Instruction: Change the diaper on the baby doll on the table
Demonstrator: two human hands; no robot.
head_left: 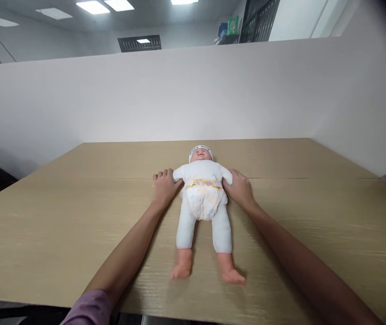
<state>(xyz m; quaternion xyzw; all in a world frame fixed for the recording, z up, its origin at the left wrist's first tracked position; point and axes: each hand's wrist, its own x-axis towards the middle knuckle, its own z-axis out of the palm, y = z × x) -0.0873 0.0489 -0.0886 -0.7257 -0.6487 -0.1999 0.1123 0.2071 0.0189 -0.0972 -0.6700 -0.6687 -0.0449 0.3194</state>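
A baby doll (pixel 203 180) in a white suit and cap lies on its back in the middle of the wooden table (pixel 60 225), feet towards me. A printed diaper (pixel 203 201) is wrapped round its hips. My left hand (pixel 163 185) rests on the table against the doll's left-side arm, fingers curled at the sleeve. My right hand (pixel 239 187) is pressed against the doll's other side, fingers closed at its arm and waist.
A white partition wall (pixel 111 99) runs behind and to the right of the table. The table's near edge is just below the doll's feet. Ceiling lights and a dark window grille show above the partition.
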